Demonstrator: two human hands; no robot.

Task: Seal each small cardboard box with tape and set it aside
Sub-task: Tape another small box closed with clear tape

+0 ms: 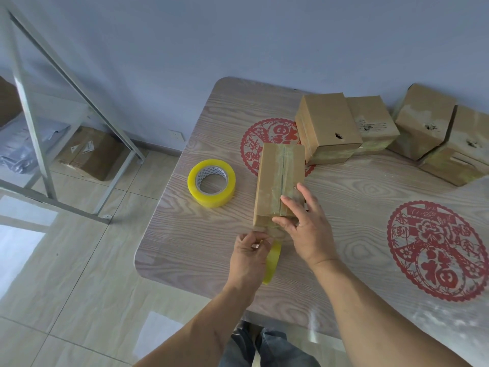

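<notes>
Head view: right hand (308,227) fingers flat on glossy taped cardboard box (279,181), left hand (250,254) fingers pinching yellow tape roll (272,262) on wood-grain worktop (357,197).

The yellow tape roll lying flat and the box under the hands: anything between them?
No. The head view shows only bare table between tape roll and box.

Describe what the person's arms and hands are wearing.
Both forearms are bare, with no sleeves, gloves or watch in view. The left hand seems to have a small ring on one finger. The right hand shows no jewellery. Blue jeans show below.
</notes>
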